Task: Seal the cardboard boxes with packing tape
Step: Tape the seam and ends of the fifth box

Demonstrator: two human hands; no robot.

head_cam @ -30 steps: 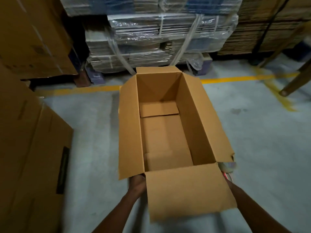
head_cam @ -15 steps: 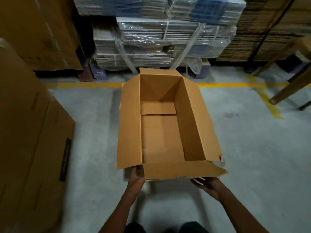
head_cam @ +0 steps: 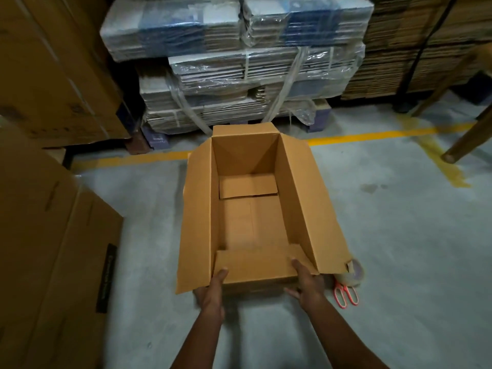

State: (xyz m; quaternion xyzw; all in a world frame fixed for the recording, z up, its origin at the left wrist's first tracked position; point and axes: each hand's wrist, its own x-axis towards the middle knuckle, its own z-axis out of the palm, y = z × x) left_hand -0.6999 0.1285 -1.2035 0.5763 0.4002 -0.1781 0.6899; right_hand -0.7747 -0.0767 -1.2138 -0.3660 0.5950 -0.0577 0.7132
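Both hands (head_cam: 210, 291) now fold the near flap (head_cam: 255, 265) into the box (head_cam: 300, 198).

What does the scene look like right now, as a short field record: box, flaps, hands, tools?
box: open brown cardboard box on the grey concrete floor, empty inside
near flap: folded inward over the opening
other flaps: long side flaps and far flap stand open
left hand: grips the near edge, thumb on the folded flap
right hand: grips the near edge, thumb on the folded flap
tape: clear packing tape roll on the floor by the box's near right corner, untouched
scissors: orange-handled scissors on the floor beside the roll
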